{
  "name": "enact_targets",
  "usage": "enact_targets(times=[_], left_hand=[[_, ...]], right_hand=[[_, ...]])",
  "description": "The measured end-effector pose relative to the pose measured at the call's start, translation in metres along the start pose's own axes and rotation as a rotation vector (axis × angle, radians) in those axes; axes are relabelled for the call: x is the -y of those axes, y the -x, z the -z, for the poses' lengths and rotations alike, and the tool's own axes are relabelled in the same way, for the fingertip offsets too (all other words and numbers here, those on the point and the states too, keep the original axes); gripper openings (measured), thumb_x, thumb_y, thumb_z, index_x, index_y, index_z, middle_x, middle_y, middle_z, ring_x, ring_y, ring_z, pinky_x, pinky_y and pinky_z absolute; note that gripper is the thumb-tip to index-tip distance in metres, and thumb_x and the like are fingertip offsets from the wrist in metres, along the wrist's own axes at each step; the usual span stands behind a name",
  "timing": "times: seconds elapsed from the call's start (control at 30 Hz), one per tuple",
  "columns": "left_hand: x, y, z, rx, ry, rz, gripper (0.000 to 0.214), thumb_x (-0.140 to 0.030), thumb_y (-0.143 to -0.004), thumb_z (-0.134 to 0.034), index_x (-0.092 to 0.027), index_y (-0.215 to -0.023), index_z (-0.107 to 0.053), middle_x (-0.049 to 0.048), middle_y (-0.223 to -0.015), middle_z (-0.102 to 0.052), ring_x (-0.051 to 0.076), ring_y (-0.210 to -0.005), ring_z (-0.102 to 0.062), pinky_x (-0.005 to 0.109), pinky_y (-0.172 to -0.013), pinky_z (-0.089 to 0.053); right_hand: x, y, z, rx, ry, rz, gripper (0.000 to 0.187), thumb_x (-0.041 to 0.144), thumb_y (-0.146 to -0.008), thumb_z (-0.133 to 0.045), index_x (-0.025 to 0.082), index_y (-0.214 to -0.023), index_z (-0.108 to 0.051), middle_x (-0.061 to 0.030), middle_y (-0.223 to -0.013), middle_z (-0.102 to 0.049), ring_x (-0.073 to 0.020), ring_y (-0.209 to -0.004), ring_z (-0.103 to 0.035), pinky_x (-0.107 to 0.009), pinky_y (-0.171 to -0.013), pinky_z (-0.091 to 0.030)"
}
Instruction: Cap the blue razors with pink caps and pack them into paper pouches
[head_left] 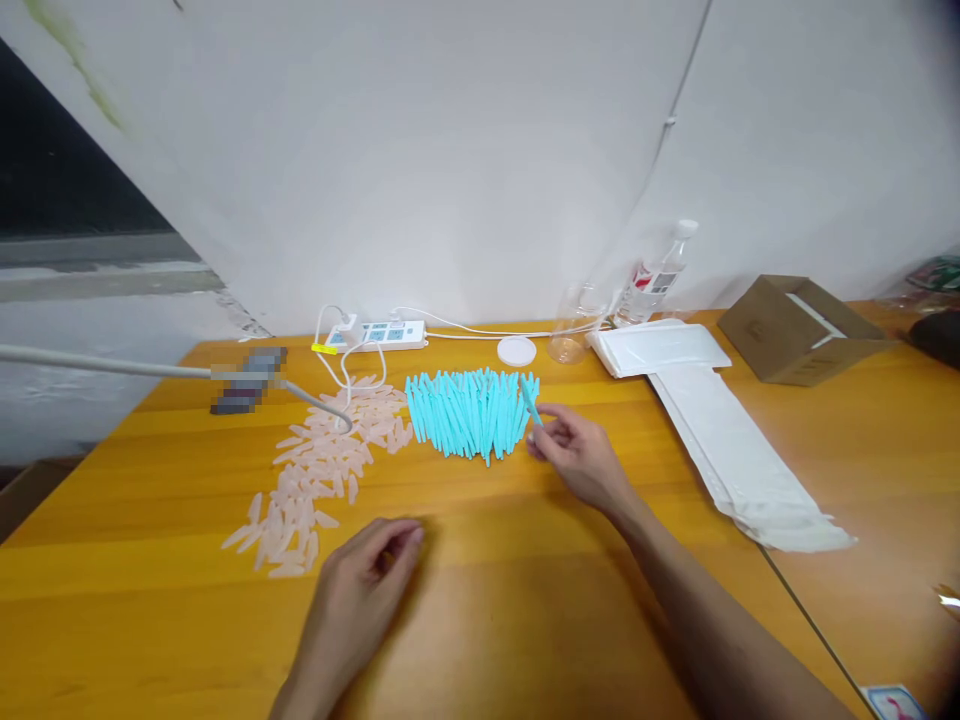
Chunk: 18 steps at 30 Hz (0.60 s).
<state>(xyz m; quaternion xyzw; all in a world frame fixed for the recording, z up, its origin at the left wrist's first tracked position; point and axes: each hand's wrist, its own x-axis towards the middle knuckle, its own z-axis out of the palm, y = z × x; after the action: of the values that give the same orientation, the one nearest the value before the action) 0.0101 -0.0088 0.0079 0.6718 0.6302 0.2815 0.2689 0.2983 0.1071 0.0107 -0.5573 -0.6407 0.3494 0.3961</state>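
Note:
My right hand pinches a slim turquoise stick between thumb and fingers, holding it tilted at the right end of a pile. That pile of similar turquoise sticks lies in a dense row, most pointing away from me. My left hand is nearer to me, its fingers curled and thumb tip against them, with nothing visible in it. Beyond it, to the left, many pale pink translucent pointed pieces lie scattered. The exact kind of sticks and pieces is too small to tell.
Behind the piles are a power strip with white cables, a round white lid, a clear jar and a bottle. White plastic packets and an open carton lie right. A grey cable crosses left, over a blurred object.

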Motion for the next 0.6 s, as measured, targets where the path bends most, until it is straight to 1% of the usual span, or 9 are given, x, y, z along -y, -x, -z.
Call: enact_targets(times=[0.07,0.13,0.17,0.23,0.27,0.33,0.43,0.5,0.6], left_hand=[[0.022,0.010,0.018,-0.141,-0.109,0.083,0.031,-0.051,-0.091,-0.057,-0.025,-0.097,-0.072,0.0017,-0.090,-0.073,0.018,-0.077,-0.067,0.027,-0.070,-0.053],[0.042,0.017,0.032,-0.263,-0.263,0.192,0.034,-0.055,-0.089,-0.058,-0.026,-0.100,-0.071,0.0007,-0.089,-0.071,0.017,-0.070,-0.066,0.028,-0.066,-0.053],[0.051,0.019,0.037,-0.307,-0.343,0.217,0.035,-0.056,-0.089,-0.058,-0.027,-0.103,-0.071,0.0011,-0.092,-0.070,0.017,-0.068,-0.066,0.028,-0.064,-0.052],[0.066,0.017,0.043,-0.342,-0.491,0.177,0.035,-0.052,-0.091,-0.054,-0.027,-0.110,-0.071,0.0035,-0.104,-0.068,0.017,-0.072,-0.066,0.029,-0.064,-0.052],[0.072,0.014,0.045,-0.338,-0.557,0.119,0.035,-0.049,-0.093,-0.052,-0.027,-0.112,-0.071,0.0049,-0.108,-0.067,0.018,-0.076,-0.066,0.029,-0.066,-0.052],[0.080,0.007,0.046,-0.306,-0.674,-0.016,0.033,-0.043,-0.094,-0.049,-0.027,-0.111,-0.073,0.0075,-0.108,-0.066,0.021,-0.081,-0.065,0.033,-0.071,-0.052],[0.081,-0.006,0.043,-0.267,-0.766,-0.139,0.031,-0.039,-0.095,-0.048,-0.024,-0.103,-0.075,0.0099,-0.103,-0.065,0.026,-0.083,-0.060,0.041,-0.079,-0.051],[0.071,-0.012,0.036,-0.228,-0.702,-0.206,0.029,-0.039,-0.095,-0.050,-0.022,-0.099,-0.073,0.0104,-0.105,-0.065,0.027,-0.090,-0.061,0.043,-0.085,-0.051],[0.048,-0.016,0.017,-0.081,-0.508,-0.269,0.023,-0.037,-0.097,-0.051,-0.022,-0.099,-0.069,0.0085,-0.108,-0.066,0.025,-0.100,-0.063,0.040,-0.092,-0.050]], right_hand=[[-0.002,0.029,0.003,0.083,0.117,0.183,0.030,0.031,-0.095,-0.050,0.021,-0.115,-0.070,-0.0007,-0.071,-0.061,-0.0145,-0.064,-0.058,-0.026,-0.061,-0.046],[-0.009,0.052,-0.001,0.171,0.206,0.297,0.030,0.028,-0.096,-0.051,0.024,-0.119,-0.070,-0.0025,-0.076,-0.061,-0.0150,-0.068,-0.057,-0.026,-0.062,-0.046],[-0.013,0.060,-0.005,0.206,0.232,0.336,0.031,0.027,-0.097,-0.052,0.024,-0.122,-0.069,-0.0038,-0.080,-0.062,-0.0156,-0.071,-0.058,-0.026,-0.064,-0.047],[-0.021,0.069,-0.012,0.244,0.272,0.402,0.032,0.026,-0.098,-0.052,0.024,-0.126,-0.067,-0.0060,-0.087,-0.063,-0.0169,-0.078,-0.060,-0.028,-0.068,-0.049],[-0.024,0.070,-0.014,0.252,0.297,0.438,0.031,0.025,-0.098,-0.052,0.025,-0.125,-0.067,-0.0067,-0.088,-0.063,-0.0175,-0.079,-0.060,-0.028,-0.069,-0.050],[-0.028,0.070,-0.017,0.249,0.344,0.500,0.030,0.025,-0.099,-0.051,0.025,-0.123,-0.069,-0.0068,-0.086,-0.063,-0.0179,-0.079,-0.059,-0.029,-0.069,-0.050],[-0.030,0.067,-0.016,0.258,0.390,0.536,0.029,0.025,-0.098,-0.051,0.026,-0.121,-0.069,-0.0064,-0.085,-0.063,-0.0180,-0.076,-0.059,-0.029,-0.066,-0.048],[-0.030,0.066,-0.014,0.254,0.397,0.545,0.029,0.024,-0.098,-0.051,0.025,-0.121,-0.069,-0.0065,-0.086,-0.064,-0.0182,-0.077,-0.060,-0.029,-0.066,-0.048],[-0.031,0.066,-0.014,0.239,0.401,0.552,0.028,0.024,-0.098,-0.052,0.026,-0.121,-0.068,-0.0062,-0.086,-0.065,-0.0180,-0.077,-0.060,-0.029,-0.066,-0.048]])
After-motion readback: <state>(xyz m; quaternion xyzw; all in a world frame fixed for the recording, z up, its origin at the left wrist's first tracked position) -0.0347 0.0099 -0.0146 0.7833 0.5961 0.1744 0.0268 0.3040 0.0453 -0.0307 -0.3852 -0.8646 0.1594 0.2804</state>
